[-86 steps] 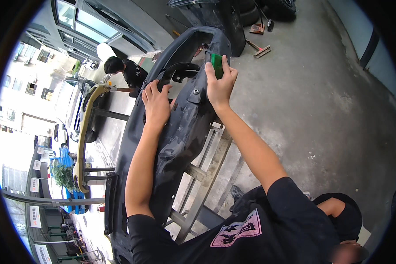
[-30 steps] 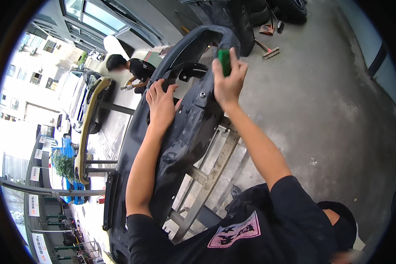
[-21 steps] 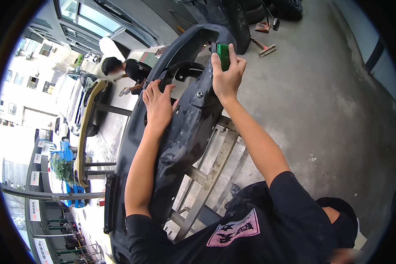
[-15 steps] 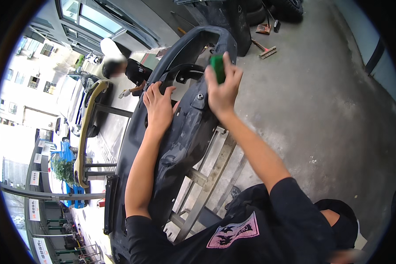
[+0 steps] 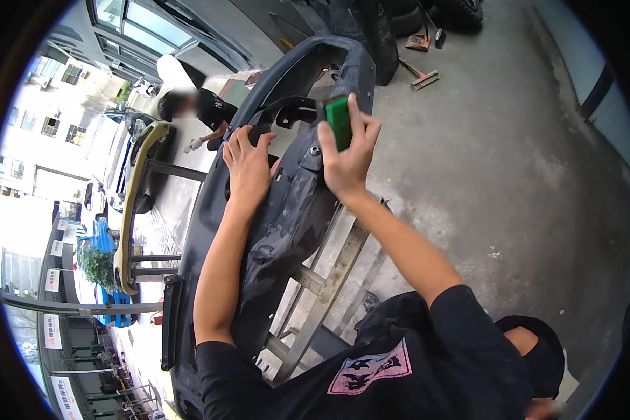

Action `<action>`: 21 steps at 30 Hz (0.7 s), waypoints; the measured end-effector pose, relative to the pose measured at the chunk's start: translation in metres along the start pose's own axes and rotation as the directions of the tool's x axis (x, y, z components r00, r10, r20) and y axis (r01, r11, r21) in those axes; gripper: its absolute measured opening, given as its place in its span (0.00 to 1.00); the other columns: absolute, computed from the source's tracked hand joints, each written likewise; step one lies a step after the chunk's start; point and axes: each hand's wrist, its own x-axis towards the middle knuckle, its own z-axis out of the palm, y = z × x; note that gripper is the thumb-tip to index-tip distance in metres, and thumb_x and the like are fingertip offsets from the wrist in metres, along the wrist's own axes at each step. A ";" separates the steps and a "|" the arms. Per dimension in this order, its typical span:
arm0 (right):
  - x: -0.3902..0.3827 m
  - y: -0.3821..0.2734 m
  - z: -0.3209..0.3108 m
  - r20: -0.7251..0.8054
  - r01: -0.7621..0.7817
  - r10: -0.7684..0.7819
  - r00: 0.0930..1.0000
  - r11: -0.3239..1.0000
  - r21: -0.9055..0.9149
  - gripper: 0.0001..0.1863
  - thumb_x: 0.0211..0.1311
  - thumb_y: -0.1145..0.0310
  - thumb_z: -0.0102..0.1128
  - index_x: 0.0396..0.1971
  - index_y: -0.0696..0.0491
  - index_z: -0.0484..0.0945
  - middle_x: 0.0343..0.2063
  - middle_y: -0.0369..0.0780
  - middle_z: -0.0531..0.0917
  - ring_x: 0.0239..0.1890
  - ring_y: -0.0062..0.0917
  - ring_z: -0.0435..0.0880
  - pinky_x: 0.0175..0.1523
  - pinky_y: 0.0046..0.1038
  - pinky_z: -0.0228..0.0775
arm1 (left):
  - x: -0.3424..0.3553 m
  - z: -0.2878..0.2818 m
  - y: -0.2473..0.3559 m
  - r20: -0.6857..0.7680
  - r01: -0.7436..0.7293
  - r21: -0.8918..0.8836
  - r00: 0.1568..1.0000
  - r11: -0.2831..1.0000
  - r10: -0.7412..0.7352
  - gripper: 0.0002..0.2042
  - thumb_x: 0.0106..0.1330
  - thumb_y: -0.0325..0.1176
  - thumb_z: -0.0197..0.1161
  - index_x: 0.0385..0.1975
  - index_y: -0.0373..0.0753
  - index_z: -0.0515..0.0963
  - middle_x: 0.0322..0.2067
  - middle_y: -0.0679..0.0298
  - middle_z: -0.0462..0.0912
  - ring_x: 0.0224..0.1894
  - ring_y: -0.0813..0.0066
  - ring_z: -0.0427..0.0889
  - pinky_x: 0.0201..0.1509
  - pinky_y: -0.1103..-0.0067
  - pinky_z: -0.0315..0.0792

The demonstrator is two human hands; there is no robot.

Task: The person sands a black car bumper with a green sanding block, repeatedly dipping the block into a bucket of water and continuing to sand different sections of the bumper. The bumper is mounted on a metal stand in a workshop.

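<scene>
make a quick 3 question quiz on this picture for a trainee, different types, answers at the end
1. Which of the person's own hands holds the green block?
2. True or false: the left hand rests on the black bumper.
3. Fill the gap: the person's shirt is ____, with a pink print on it.

Key:
1. The right hand
2. True
3. black

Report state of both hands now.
Left hand: open, resting on the long, curved black bumper.
Right hand: closed, holding the green rectangular block.
</scene>
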 end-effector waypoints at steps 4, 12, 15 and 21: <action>0.052 0.004 0.005 -0.014 -0.147 0.147 0.989 0.989 0.006 0.38 0.57 0.57 0.70 0.66 0.58 0.69 0.45 0.46 0.69 0.50 0.39 0.72 0.57 0.35 0.66 | -0.001 0.002 0.000 0.000 0.004 -0.001 1.000 1.000 -0.004 0.25 0.55 0.39 0.72 0.53 0.47 0.76 0.60 0.51 0.64 0.67 0.48 0.58 0.70 0.53 0.50; 0.064 -0.008 0.002 -0.055 -0.176 0.177 0.983 0.984 0.017 0.35 0.60 0.56 0.66 0.64 0.59 0.70 0.45 0.46 0.69 0.48 0.37 0.71 0.54 0.35 0.67 | 0.008 -0.003 0.003 0.009 -0.016 -0.007 1.000 1.000 0.016 0.25 0.53 0.38 0.73 0.53 0.47 0.76 0.60 0.50 0.64 0.67 0.47 0.57 0.70 0.51 0.50; -0.015 -0.017 -0.005 0.066 0.094 -0.095 0.993 0.996 0.009 0.37 0.58 0.58 0.67 0.66 0.58 0.68 0.45 0.46 0.67 0.50 0.39 0.69 0.55 0.36 0.65 | -0.002 -0.001 0.001 0.047 0.026 -0.001 0.999 1.000 -0.026 0.25 0.54 0.39 0.72 0.54 0.47 0.76 0.60 0.50 0.64 0.67 0.47 0.57 0.70 0.51 0.51; 0.050 -0.005 0.004 -0.009 -0.145 0.146 0.989 0.989 0.029 0.38 0.58 0.57 0.68 0.65 0.60 0.68 0.46 0.46 0.68 0.48 0.38 0.71 0.56 0.37 0.66 | 0.000 -0.002 0.004 0.023 0.020 0.026 1.000 0.999 -0.021 0.23 0.57 0.37 0.71 0.54 0.49 0.76 0.61 0.51 0.64 0.67 0.48 0.58 0.71 0.54 0.51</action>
